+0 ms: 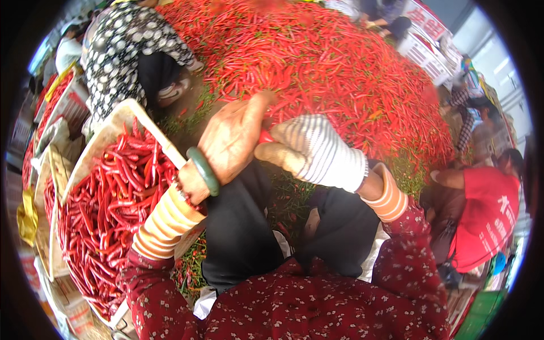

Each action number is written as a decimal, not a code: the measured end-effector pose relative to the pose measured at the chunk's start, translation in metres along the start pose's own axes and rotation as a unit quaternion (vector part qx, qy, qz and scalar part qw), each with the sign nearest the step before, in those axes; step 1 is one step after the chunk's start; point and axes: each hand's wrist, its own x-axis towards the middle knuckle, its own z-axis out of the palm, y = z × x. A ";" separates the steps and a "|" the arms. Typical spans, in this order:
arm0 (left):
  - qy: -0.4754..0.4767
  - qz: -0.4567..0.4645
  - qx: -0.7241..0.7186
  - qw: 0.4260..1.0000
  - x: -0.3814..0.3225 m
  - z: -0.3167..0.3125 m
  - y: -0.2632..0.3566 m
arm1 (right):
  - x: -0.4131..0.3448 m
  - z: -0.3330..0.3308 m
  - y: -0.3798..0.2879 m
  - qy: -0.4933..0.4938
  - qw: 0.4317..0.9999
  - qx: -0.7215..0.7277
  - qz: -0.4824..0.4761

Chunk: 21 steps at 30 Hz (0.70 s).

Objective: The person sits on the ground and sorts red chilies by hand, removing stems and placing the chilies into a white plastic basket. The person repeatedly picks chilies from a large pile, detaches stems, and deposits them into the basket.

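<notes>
My left hand is bare, with a green bangle at the wrist. Its back faces me and hides most of its fingers, so whether it holds anything is not visible. Close against it, my right hand wears a white and grey striped work glove with tan fingertips. A red chili pepper shows between the gloved thumb and fingers. Both hands are above my knees, before a large heap of red chili peppers. By my left arm stands a pale crate full of red, stemless-looking chili peppers.
Green stems and scraps litter the floor between my legs. A person in a dotted top crouches at the upper left; another in a red shirt sits at right. Further crates line the left, and a white crate stands beyond the heap.
</notes>
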 end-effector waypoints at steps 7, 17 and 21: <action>0.001 -0.041 -0.109 0.993 -0.006 0.003 0.000 | 0.004 0.005 -0.017 0.144 0.987 -0.012 -0.074; 0.299 -0.221 0.158 0.915 -0.086 -0.083 -0.094 | 0.001 0.011 -0.004 0.055 0.997 -0.004 0.050; -0.002 -0.457 0.156 0.876 -0.192 -0.160 -0.160 | -0.032 -0.022 0.068 0.093 0.956 0.067 0.272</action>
